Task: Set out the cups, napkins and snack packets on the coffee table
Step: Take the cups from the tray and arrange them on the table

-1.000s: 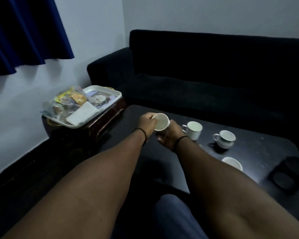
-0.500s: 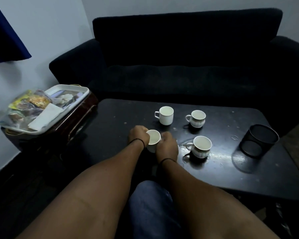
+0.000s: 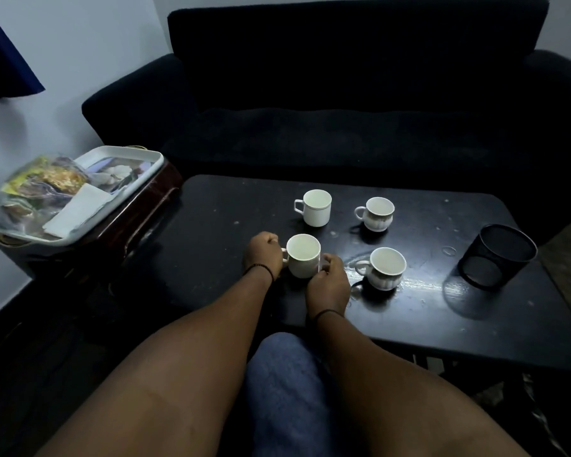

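Observation:
A plain white cup [image 3: 304,255] stands on the black coffee table [image 3: 211,225] near its front edge. My left hand [image 3: 263,255] grips its handle on the left side. My right hand [image 3: 328,285] holds its right wall. Three more white cups stand on the table: a plain one [image 3: 315,207] behind, a ribbed one [image 3: 376,214] at the back right, and another ribbed one [image 3: 384,268] just right of my hands. On a white tray [image 3: 126,153] at the left lie snack packets [image 3: 47,179] and white napkins [image 3: 80,209].
The tray rests on a dark wooden side table [image 3: 145,206] beside the coffee table. A black mesh bin [image 3: 496,255] stands on the table's right part. A dark sofa [image 3: 343,94] runs behind. My knee in blue cloth [image 3: 287,384] is below my arms.
One second ago I held the cup in the air in both hands. It has come down onto the table near the front edge, and my view has swung right and down.

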